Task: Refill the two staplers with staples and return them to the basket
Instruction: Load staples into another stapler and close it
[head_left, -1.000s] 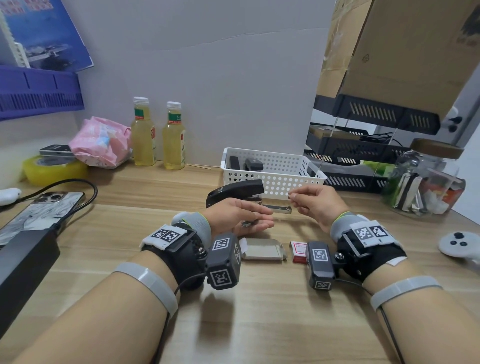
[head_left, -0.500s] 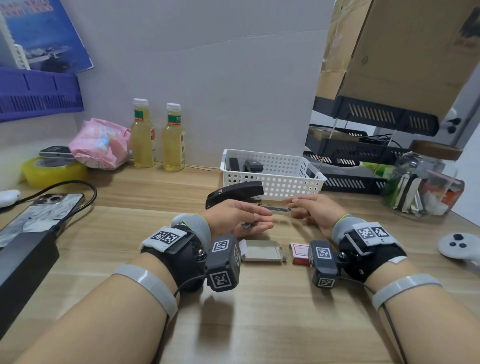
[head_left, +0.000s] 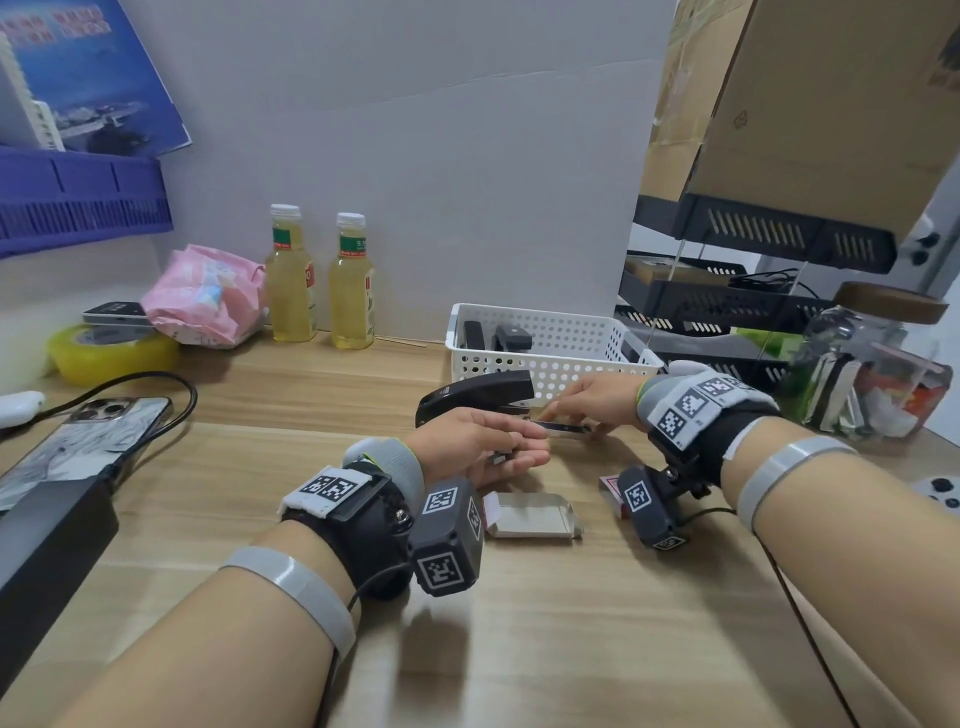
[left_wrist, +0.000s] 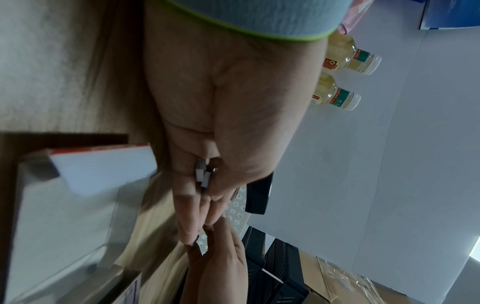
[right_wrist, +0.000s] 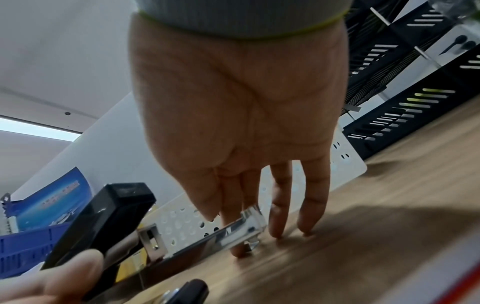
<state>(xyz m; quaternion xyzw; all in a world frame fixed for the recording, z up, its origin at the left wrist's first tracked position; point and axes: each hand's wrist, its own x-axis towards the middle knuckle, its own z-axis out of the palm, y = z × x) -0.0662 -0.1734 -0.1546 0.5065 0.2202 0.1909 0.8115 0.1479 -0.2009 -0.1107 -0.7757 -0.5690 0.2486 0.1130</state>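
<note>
Fingers (head_left: 511, 457) of the left hand (head_left: 467, 447) curl round the open black stapler (head_left: 475, 397) at frame centre, above the worktop (head_left: 519, 623). Right hand (head_left: 597, 402) pinches its metal staple rail (head_left: 563, 427), in front of the white basket (head_left: 545, 345), where a second stapler (head_left: 511, 338) lies.

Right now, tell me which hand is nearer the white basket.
Right. The right hand works at the stapler's metal rail just in front of the white basket's front wall; the left hand holds the stapler's body farther toward the person.
</note>
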